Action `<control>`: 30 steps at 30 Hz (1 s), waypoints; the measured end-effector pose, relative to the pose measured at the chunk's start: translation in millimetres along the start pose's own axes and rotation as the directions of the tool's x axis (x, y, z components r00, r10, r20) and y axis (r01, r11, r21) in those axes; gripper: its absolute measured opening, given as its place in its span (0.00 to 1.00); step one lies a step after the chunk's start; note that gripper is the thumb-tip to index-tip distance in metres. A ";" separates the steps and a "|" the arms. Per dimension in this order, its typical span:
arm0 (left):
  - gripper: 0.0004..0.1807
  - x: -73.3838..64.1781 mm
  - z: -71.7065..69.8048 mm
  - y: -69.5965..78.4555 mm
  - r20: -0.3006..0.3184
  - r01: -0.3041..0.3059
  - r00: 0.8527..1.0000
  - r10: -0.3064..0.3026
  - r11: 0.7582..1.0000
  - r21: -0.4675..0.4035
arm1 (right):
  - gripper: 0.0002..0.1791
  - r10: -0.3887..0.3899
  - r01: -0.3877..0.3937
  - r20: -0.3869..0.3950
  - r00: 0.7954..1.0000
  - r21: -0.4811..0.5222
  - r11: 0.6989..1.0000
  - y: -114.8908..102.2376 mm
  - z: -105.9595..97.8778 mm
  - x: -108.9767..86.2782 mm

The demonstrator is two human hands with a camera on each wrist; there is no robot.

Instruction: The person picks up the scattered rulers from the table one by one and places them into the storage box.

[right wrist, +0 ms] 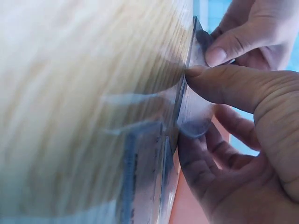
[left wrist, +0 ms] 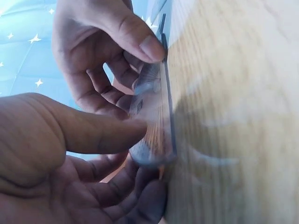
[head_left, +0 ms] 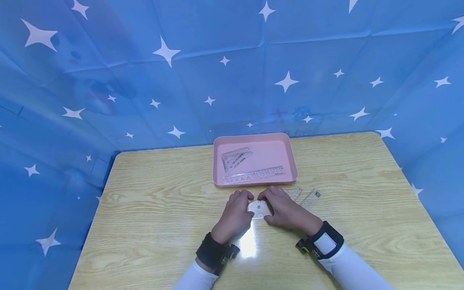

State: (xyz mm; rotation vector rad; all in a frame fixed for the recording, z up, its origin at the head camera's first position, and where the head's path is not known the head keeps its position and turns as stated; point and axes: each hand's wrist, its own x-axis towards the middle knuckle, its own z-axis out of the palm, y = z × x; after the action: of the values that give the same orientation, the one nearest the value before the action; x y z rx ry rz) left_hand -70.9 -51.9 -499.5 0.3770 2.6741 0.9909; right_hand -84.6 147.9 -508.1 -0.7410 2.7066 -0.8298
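Observation:
A clear plastic protractor point(head_left: 259, 208) lies low over the table in front of the pink tray, its curved side away from me. My left hand point(head_left: 236, 212) grips its left end; in the left wrist view the thumb presses on the face of the protractor point(left wrist: 154, 112) while the fingers curl round its rounded end. At the other end my right hand point(head_left: 286, 210) holds it, thumb at the straight near edge and fingers at the curved side. Beside the right hand are a clear set square point(head_left: 294, 193) and a clear ruler point(head_left: 311, 198), both partly hidden by that hand.
Behind the hands stands the pink tray point(head_left: 268, 149). Inside it lie a long clear ruler point(head_left: 255, 175) with cut-out shapes and overlapping clear set squares point(head_left: 233, 158). The wood-grain table point(head_left: 152, 209) reaches back to a blue star-patterned cloth point(head_left: 232, 96).

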 end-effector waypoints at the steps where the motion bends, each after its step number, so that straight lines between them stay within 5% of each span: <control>1: 0.21 0.0 0.0 0.4 -0.001 0.002 1.000 -0.002 1.000 0.001 | 0.31 -0.007 0.007 -0.005 1.000 -0.004 1.000 -0.4 0.1 -0.3; 11: 0.16 0.1 -1.1 -0.5 -0.017 -0.019 1.000 0.018 1.000 -0.014 | 0.29 -0.063 0.063 -0.024 0.998 -0.020 0.998 -4.4 0.0 -2.5; 23: 0.14 2.6 -11.9 -6.6 -0.029 -0.035 0.999 0.029 0.978 -0.204 | 0.34 -0.057 0.057 0.020 0.998 -0.009 0.998 -9.4 -1.1 -0.3; 30: 0.15 0.0 -19.4 -2.8 -0.080 -0.079 0.995 0.063 0.973 -0.216 | 0.33 -0.022 0.022 -0.002 1.000 0.003 1.000 -8.7 0.2 -2.0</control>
State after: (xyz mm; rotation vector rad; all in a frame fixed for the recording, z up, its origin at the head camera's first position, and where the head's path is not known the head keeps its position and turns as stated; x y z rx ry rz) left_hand -77.7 -65.5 -487.2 0.3995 2.5938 1.3296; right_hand -79.3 142.7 -503.1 -0.7708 2.7032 -0.8392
